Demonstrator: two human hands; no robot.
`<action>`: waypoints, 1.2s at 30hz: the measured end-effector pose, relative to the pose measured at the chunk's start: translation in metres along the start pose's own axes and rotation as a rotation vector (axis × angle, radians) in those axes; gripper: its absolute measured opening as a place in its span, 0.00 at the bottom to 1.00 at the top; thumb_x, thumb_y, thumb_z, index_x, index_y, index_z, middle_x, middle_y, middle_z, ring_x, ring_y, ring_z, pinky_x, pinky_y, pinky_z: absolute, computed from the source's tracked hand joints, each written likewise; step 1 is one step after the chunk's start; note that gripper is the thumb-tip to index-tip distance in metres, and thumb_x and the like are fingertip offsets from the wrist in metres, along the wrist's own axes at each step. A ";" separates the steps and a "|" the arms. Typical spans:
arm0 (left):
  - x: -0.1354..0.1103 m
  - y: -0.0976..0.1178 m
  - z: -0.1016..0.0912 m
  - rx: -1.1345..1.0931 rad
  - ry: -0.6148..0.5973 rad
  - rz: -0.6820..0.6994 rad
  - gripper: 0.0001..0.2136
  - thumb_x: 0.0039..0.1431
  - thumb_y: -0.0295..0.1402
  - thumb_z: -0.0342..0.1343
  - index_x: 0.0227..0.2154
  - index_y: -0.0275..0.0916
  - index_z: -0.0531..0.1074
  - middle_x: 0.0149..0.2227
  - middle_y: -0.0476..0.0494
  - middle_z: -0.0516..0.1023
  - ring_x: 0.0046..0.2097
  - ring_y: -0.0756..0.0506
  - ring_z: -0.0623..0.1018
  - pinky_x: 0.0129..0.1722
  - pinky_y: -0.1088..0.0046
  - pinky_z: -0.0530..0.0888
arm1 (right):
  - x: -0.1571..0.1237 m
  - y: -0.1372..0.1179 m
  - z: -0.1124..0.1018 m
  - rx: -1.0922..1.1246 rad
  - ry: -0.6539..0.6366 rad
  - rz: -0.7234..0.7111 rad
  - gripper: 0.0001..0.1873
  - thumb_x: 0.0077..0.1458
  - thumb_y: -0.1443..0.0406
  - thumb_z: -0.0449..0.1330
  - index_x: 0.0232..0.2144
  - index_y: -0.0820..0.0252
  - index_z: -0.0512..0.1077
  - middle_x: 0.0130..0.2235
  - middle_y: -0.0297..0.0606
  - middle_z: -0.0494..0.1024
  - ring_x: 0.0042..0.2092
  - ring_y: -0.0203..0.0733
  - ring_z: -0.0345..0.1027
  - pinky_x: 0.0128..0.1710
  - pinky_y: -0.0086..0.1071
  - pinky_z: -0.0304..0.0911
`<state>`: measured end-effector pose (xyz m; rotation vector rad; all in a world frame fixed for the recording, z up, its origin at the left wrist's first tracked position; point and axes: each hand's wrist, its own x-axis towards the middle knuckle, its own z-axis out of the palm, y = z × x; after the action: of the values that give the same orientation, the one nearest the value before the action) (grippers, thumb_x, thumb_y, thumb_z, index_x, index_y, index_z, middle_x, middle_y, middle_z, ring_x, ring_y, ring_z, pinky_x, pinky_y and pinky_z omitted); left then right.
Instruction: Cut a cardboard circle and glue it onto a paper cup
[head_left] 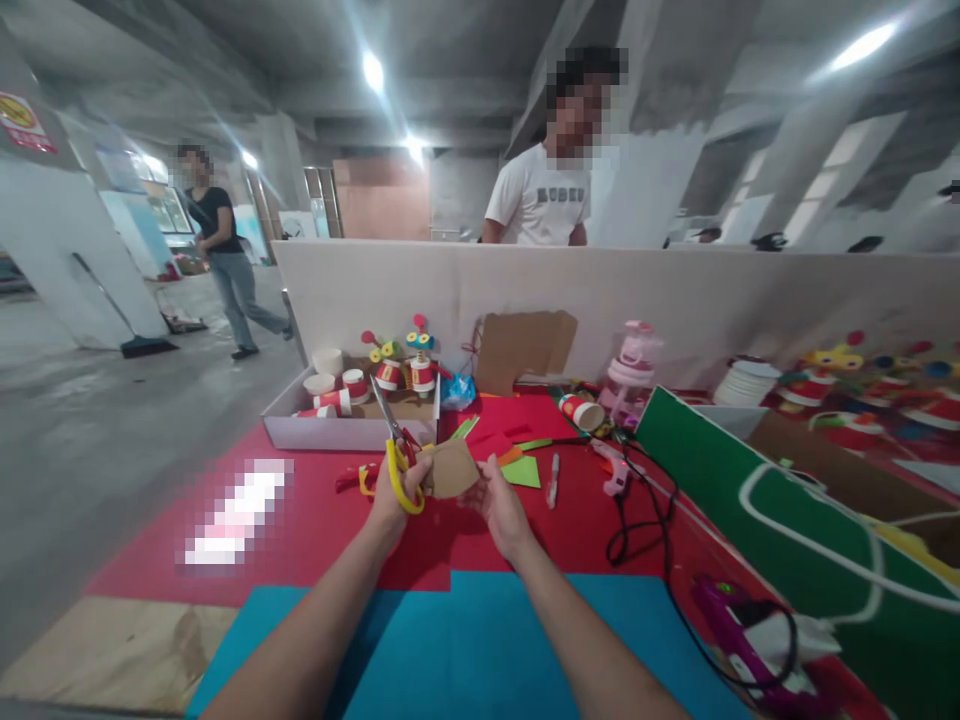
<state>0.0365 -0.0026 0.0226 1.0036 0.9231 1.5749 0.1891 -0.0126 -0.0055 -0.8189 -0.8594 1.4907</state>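
My left hand (395,492) is closed round the yellow handles of a pair of scissors (393,442), whose blades point up and away. My right hand (501,502) pinches the edge of a small piece of brown cardboard (453,468), held between both hands just above the red table cover (315,530). The scissors' handles sit against the cardboard's left edge.
A white box (330,428) with paper-cup figures stands behind my hands. Green and red paper scraps (523,470), a pen (553,480), a glue gun (616,472) with black cable and a green board (780,510) lie to the right. A person stands behind the partition (675,300); another walks far left.
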 end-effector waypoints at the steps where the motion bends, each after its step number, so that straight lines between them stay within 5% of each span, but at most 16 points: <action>1: 0.000 -0.001 0.000 -0.009 0.003 0.012 0.25 0.36 0.40 0.71 0.34 0.40 0.62 0.28 0.53 0.72 0.29 0.50 0.76 0.30 0.76 0.73 | -0.001 0.002 0.001 -0.017 -0.012 0.013 0.29 0.44 0.39 0.63 0.34 0.57 0.74 0.26 0.34 0.77 0.26 0.38 0.69 0.26 0.31 0.66; 4: 0.000 -0.003 -0.001 -0.013 -0.025 0.008 0.26 0.37 0.39 0.70 0.36 0.40 0.62 0.28 0.53 0.73 0.29 0.50 0.76 0.30 0.76 0.73 | -0.003 0.005 0.002 -0.076 -0.026 0.013 0.26 0.39 0.48 0.71 0.35 0.58 0.74 0.26 0.32 0.76 0.23 0.35 0.65 0.25 0.30 0.65; 9: 0.002 -0.003 -0.003 0.039 -0.102 -0.010 0.22 0.42 0.40 0.68 0.33 0.40 0.61 0.25 0.54 0.71 0.25 0.50 0.73 0.26 0.75 0.70 | 0.000 0.002 -0.002 -0.075 0.025 -0.087 0.24 0.40 0.49 0.70 0.36 0.57 0.74 0.26 0.31 0.75 0.22 0.34 0.63 0.24 0.30 0.65; 14: 0.003 -0.002 -0.008 0.134 -0.032 0.014 0.24 0.37 0.36 0.70 0.35 0.39 0.64 0.29 0.52 0.73 0.30 0.49 0.75 0.31 0.75 0.72 | 0.000 0.002 -0.001 -0.108 0.005 -0.062 0.25 0.40 0.49 0.70 0.34 0.59 0.75 0.25 0.32 0.75 0.22 0.33 0.63 0.23 0.29 0.65; 21: 0.001 -0.008 -0.004 0.172 -0.104 0.039 0.23 0.41 0.37 0.68 0.37 0.39 0.63 0.25 0.55 0.71 0.24 0.53 0.72 0.25 0.78 0.69 | -0.003 0.008 0.003 -0.030 -0.068 0.025 0.25 0.38 0.52 0.73 0.35 0.62 0.75 0.27 0.33 0.77 0.22 0.31 0.64 0.24 0.28 0.67; 28: -0.003 -0.007 0.000 0.201 -0.144 0.078 0.21 0.47 0.41 0.65 0.36 0.40 0.60 0.29 0.53 0.72 0.25 0.52 0.74 0.23 0.77 0.71 | 0.004 -0.008 -0.002 0.259 0.084 -0.125 0.21 0.37 0.58 0.74 0.34 0.61 0.77 0.35 0.38 0.82 0.29 0.34 0.71 0.35 0.30 0.71; 36: -0.010 -0.008 0.012 0.137 -0.162 -0.039 0.22 0.47 0.47 0.64 0.34 0.39 0.60 0.23 0.53 0.73 0.20 0.51 0.72 0.20 0.76 0.71 | -0.002 0.006 0.010 0.174 0.046 -0.113 0.19 0.38 0.58 0.73 0.32 0.63 0.78 0.30 0.34 0.81 0.28 0.34 0.68 0.33 0.28 0.65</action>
<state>0.0516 -0.0095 0.0178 1.1844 0.9418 1.3907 0.1779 -0.0157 -0.0060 -0.6627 -0.7186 1.4196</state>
